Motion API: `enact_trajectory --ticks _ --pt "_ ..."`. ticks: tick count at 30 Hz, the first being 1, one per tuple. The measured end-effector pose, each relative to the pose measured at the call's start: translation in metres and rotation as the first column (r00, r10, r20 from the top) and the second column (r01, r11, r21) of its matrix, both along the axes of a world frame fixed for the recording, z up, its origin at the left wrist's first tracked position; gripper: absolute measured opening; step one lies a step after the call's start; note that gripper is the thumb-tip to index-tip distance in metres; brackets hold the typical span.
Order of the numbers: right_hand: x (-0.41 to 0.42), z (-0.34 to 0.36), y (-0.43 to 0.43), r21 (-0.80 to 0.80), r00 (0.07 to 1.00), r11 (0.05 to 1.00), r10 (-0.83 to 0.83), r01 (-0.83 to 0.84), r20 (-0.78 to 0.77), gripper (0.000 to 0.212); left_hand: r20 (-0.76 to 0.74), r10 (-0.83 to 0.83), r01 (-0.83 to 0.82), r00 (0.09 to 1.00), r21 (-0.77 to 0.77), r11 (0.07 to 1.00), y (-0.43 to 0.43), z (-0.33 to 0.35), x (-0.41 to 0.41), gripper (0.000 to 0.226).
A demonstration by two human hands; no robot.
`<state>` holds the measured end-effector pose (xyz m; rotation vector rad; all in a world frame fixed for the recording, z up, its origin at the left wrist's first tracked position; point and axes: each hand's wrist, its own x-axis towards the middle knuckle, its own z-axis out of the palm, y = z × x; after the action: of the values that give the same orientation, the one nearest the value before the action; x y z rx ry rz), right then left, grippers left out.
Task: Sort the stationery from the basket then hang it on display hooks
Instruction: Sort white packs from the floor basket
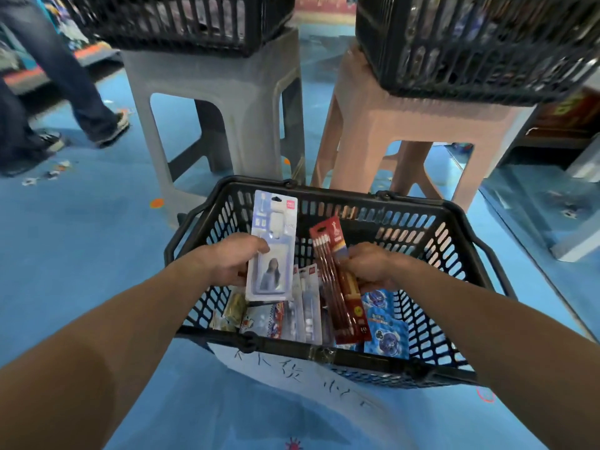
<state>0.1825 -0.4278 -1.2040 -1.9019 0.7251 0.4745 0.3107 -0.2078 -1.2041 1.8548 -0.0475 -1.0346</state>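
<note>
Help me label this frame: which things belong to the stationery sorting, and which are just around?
Job: left hand gripping the card-holder pack; right hand gripping the pencil pack; black basket.
Around: grey stool; pink stool; left crate; right crate; passer-by's legs.

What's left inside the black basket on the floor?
Inside the basket lie clear blister packs, blue picture cards and a small golden pack. The held card-holder pack and pencil pack cover the rest.

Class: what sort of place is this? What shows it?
Likely a shop: a shopping basket of packaged stationery, a pencil pack in the right hand, a badge pack in the left hand, loaded crates on stools.
</note>
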Motion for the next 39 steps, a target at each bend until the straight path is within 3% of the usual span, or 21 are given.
enact_trajectory --ticks 3,11,13,17,19,22,24,26,29,31,35,39 --pt "-0.009 -0.002 -0.008 -0.072 0.994 0.997 0.006 -0.014 -0.11 0.025 0.056 -0.006 0.003 0.998 0.049 0.999 0.0 -0.006 0.004 0.027" --pt "-0.007 -0.022 -0.023 -0.396 0.938 0.896 0.057 -0.199 -0.341 0.029 0.053 -0.053 0.042 0.997 0.198 0.979 -0.01 -0.014 0.002 0.02" --pt "-0.007 -0.026 -0.018 -0.533 0.92 0.792 0.09 -0.298 -0.381 0.025 0.055 -0.049 0.034 0.997 0.252 0.967 -0.014 -0.02 0.003 0.019" --pt "-0.002 -0.022 -0.005 -0.795 0.885 0.396 0.134 -0.46 -0.445 0.035 0.126 -0.075 0.027 0.989 0.352 0.936 -0.015 -0.044 0.012 0.027" --pt "0.008 -0.024 0.0 -0.831 0.89 0.318 0.17 -0.456 -0.423 0.037 0.119 -0.089 0.037 0.989 0.385 0.922 -0.013 -0.055 0.019 0.04" --pt "0.023 -0.034 0.011 -0.797 0.908 0.436 0.246 -0.417 -0.341 0.044 0.104 -0.147 0.085 0.984 0.452 0.888 -0.015 -0.059 0.02 0.05" --pt "0.031 -0.042 0.022 -0.787 0.894 0.441 0.325 -0.432 -0.309 0.038 0.094 -0.17 0.105 0.981 0.48 0.871 -0.016 -0.056 0.017 0.055" --pt "0.038 -0.055 0.031 -0.792 0.828 0.317 0.411 -0.521 -0.381 0.036 0.087 -0.165 0.102 0.983 0.492 0.865 -0.015 -0.058 0.016 0.058" --pt "0.045 -0.076 0.038 -0.731 0.729 0.176 0.389 -0.659 -0.563 0.045 0.097 -0.152 0.086 0.984 0.489 0.868 -0.015 -0.067 0.021 0.052" --pt "0.048 -0.084 0.036 -0.723 0.741 0.213 0.354 -0.657 -0.57 0.053 0.081 -0.142 0.088 0.986 0.472 0.877 -0.013 -0.068 0.021 0.052" --pt "0.045 -0.076 0.026 -0.714 0.836 0.436 0.318 -0.548 -0.447 0.063 0.06 -0.176 0.125 0.983 0.489 0.863 -0.01 -0.068 0.023 0.044" --pt "0.041 -0.074 0.021 -0.757 0.879 0.448 0.262 -0.476 -0.398 0.082 0.03 -0.177 0.14 0.984 0.49 0.86 -0.011 -0.067 0.023 0.038"
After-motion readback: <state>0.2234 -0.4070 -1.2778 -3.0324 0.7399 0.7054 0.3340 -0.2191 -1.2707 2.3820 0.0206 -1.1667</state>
